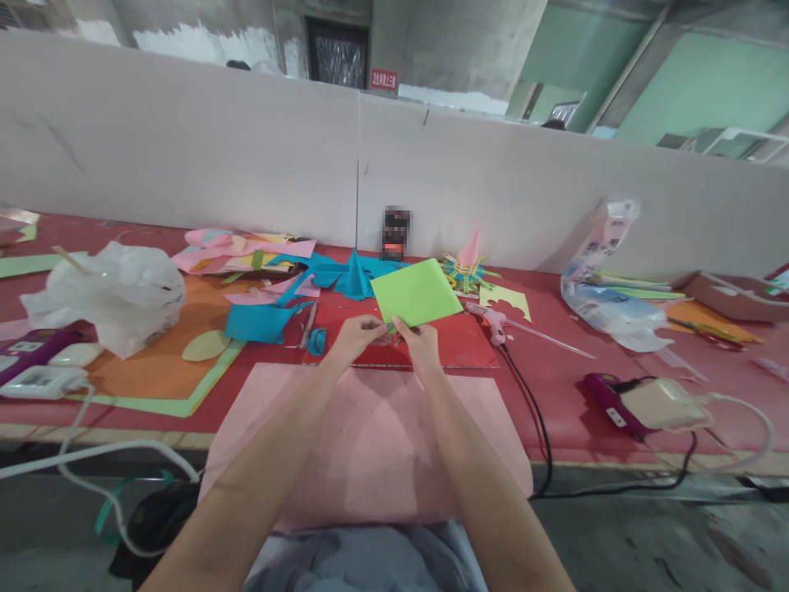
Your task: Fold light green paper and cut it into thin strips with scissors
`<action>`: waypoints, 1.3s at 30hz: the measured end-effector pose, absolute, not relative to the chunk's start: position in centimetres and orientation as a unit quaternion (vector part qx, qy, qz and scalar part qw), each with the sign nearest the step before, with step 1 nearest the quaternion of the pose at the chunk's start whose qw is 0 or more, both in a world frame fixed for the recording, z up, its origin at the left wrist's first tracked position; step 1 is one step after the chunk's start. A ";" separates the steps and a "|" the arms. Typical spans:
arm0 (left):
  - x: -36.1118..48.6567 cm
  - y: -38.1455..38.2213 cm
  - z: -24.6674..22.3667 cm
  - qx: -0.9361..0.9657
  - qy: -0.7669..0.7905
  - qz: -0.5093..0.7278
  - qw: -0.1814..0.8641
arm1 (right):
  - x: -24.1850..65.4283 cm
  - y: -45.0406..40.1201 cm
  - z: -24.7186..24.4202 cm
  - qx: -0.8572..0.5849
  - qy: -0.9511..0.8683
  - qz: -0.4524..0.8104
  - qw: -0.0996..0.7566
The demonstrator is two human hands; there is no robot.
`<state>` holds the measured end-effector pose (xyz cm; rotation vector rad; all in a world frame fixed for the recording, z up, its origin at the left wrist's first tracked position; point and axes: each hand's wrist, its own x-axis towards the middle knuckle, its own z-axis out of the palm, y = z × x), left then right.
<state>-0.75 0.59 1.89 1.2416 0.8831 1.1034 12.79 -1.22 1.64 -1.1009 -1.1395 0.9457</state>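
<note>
A bright green paper square is held up by its lower corner above a red board. My left hand pinches near that corner, fingers closed. My right hand grips the paper's lower edge, thumb in front of it. Behind the paper stand a blue paper cone on the left and a pink cone with a yellow and green fringed base on the right. A pink glue gun lies on the board's right side.
Pink paper hangs over the near edge. On the left are a plastic bag, orange sheets and blue scraps. Power strips, scissors and a clear bag lie right. A white partition stands behind.
</note>
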 end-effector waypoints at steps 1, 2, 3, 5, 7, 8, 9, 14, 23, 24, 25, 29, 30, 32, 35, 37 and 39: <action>-0.8 0.6 1.9 0.533 0.378 0.476 0.589 | 12.8 -1.2 1.7 -0.473 -0.491 0.412 0.605; -0.8 0.6 1.8 0.532 0.378 0.477 0.589 | 12.8 -1.2 1.7 -0.471 -0.489 0.415 0.605; -0.8 0.6 1.8 0.532 0.378 0.477 0.588 | 12.8 -1.3 1.7 -0.470 -0.488 0.418 0.605; -0.8 0.7 1.7 0.534 0.378 0.476 0.588 | 12.8 -1.3 1.7 -0.474 -0.488 0.420 0.601; -0.8 0.7 1.7 0.534 0.378 0.476 0.588 | 12.8 -1.3 1.7 -0.477 -0.487 0.418 0.600; -0.8 0.7 1.6 0.533 0.377 0.477 0.588 | 12.8 -1.3 1.7 -0.478 -0.487 0.416 0.601; -0.7 0.7 1.6 0.532 0.377 0.478 0.589 | 12.8 -1.3 1.7 -0.479 -0.487 0.415 0.601; -0.8 0.7 1.7 0.532 0.376 0.475 0.592 | 12.8 -1.3 1.7 -0.466 -0.488 0.419 0.607; -0.7 0.5 1.9 0.529 0.380 0.478 0.590 | 12.8 -1.2 1.7 -0.478 -0.491 0.409 0.603; -0.7 0.5 2.0 0.528 0.379 0.478 0.590 | 12.8 -1.2 1.7 -0.478 -0.491 0.410 0.603; -0.7 0.4 2.0 0.527 0.378 0.479 0.591 | 12.8 -1.2 1.6 -0.477 -0.489 0.412 0.603; -0.7 0.3 2.1 0.531 0.378 0.476 0.591 | 12.8 -1.2 1.5 -0.464 -0.484 0.423 0.610; -0.7 0.3 2.1 0.532 0.377 0.475 0.590 | 12.8 -1.2 1.5 -0.461 -0.482 0.424 0.612; -0.7 0.4 2.1 0.532 0.376 0.476 0.591 | 12.8 -1.2 1.5 -0.460 -0.480 0.424 0.614; -0.7 0.4 2.1 0.529 0.376 0.476 0.594 | 12.8 -1.2 1.6 -0.461 -0.482 0.425 0.611; -0.7 0.4 2.1 0.526 0.377 0.477 0.595 | 12.8 -1.2 1.6 -0.461 -0.483 0.425 0.611; -0.7 0.5 2.1 0.524 0.379 0.477 0.596 | 12.8 -1.2 1.5 -0.461 -0.481 0.423 0.614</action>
